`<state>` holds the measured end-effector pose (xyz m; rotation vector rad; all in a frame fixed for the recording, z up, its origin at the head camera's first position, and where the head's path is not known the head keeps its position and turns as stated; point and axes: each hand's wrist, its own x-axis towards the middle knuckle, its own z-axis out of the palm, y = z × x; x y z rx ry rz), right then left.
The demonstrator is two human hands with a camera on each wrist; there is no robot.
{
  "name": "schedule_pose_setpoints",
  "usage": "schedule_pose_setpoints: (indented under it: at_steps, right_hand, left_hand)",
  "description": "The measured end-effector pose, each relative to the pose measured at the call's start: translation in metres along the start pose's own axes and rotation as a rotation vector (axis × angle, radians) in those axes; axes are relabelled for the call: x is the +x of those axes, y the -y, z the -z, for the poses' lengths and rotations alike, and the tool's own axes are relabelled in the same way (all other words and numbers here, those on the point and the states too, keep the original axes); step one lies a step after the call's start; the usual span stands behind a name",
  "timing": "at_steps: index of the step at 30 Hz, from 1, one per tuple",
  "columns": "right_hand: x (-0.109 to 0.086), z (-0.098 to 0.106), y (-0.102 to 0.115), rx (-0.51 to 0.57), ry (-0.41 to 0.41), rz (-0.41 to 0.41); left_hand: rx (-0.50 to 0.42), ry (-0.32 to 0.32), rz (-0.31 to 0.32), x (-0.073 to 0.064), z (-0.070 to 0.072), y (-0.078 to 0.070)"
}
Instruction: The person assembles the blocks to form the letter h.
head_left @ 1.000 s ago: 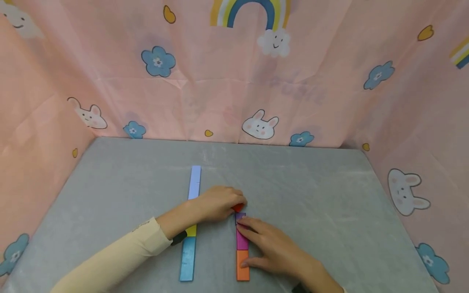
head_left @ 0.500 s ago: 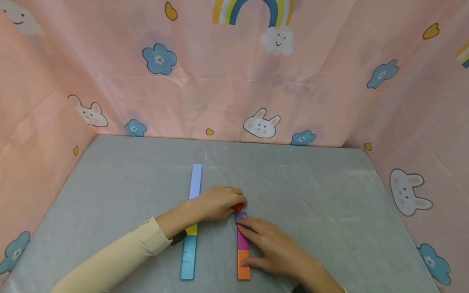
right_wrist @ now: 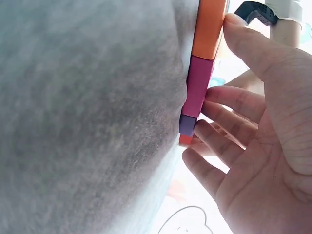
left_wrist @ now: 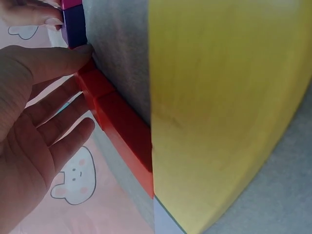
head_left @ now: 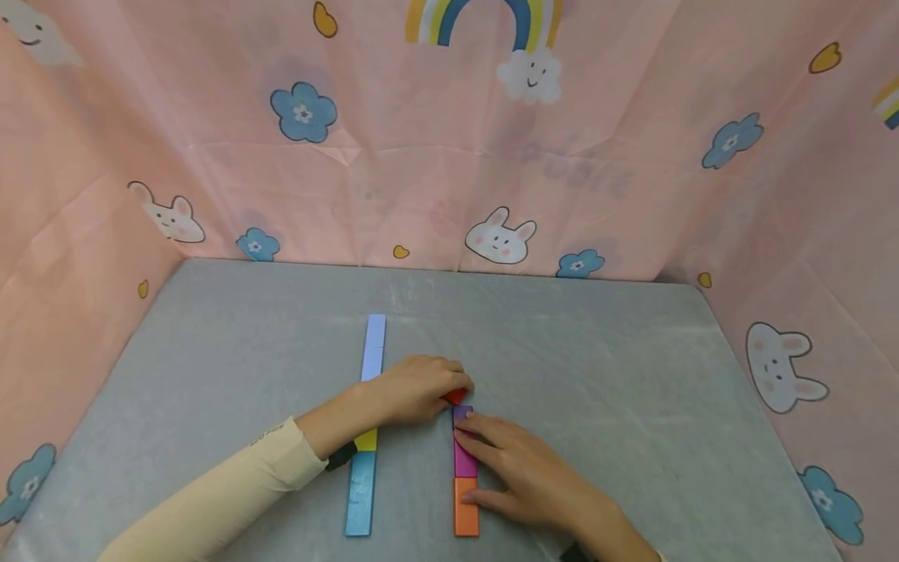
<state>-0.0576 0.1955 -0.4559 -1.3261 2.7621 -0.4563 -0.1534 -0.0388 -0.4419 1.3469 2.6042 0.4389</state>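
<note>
My left hand (head_left: 420, 386) pinches a red block (head_left: 455, 396) at the far end of the right-hand row. In the left wrist view its thumb lies on one side of the red pieces (left_wrist: 126, 134), with fingers on the other. Nearer in the row come a purple block (head_left: 461, 411), a magenta block (head_left: 466, 464) and an orange block (head_left: 467, 519). My right hand (head_left: 527, 472) rests along this row, thumb against the orange block, extended fingers at the magenta and purple ones. Much of the red part is hidden under my left hand in the head view.
Left of this row lies a second strip: lavender pieces (head_left: 374, 347), a yellow block (head_left: 367, 442) and a light blue block (head_left: 361, 499). My left forearm crosses above it, covering its middle. A pink patterned cloth (head_left: 421, 179) walls the grey table (head_left: 597, 351).
</note>
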Motion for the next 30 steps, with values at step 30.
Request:
schedule_pose_setpoints:
  at_steps: [30]
  right_hand:
    - [0.011, 0.035, -0.024, 0.145, -0.16, -0.295]
  left_hand:
    - [-0.113, -0.368, 0.438, -0.107, 0.043, 0.031]
